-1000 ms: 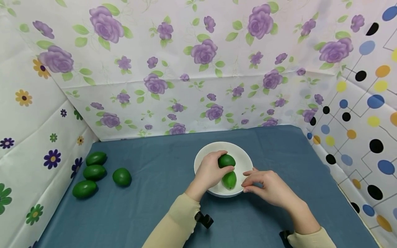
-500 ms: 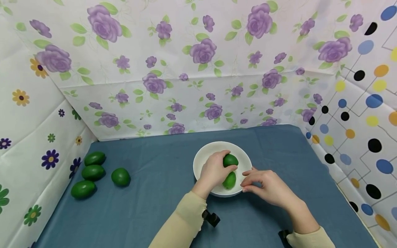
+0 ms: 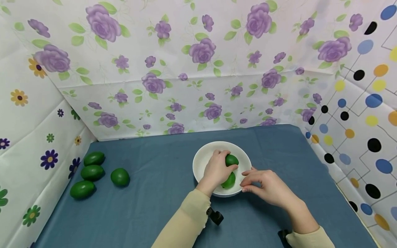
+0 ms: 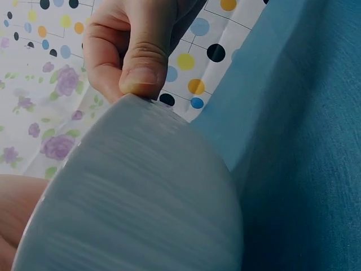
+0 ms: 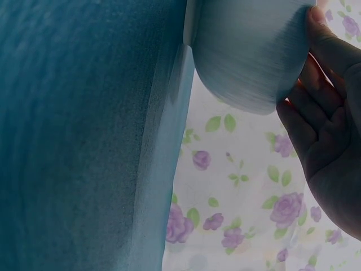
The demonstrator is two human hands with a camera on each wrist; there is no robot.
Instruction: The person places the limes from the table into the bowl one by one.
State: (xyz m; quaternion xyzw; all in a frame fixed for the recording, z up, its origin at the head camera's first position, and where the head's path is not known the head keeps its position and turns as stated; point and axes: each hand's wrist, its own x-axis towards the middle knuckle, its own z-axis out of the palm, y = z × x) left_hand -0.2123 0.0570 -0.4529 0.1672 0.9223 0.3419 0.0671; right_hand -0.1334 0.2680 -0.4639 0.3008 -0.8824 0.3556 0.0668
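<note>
Nearest my position, two pale sleeves (image 3: 186,217) carry black wrist units (image 3: 215,216) above the blue surface (image 3: 155,196). I observe the right hand (image 3: 266,184) clamped on the white bowl (image 3: 204,158) at its right rim, thumb and fingers pinching. A light green fruit (image 3: 228,181) lies inside the bowl, on the near side. Directly behind it, the left hand (image 3: 217,168) is clamped on a dark green fruit (image 3: 231,160), also within the bowl; I cannot tell whether these two touch. Well to the left, I count three fruits (image 3: 92,172) in a close row and a single fruit (image 3: 120,177) just beside them. Beyond the surface hangs rose-printed cloth (image 3: 173,65).
</note>
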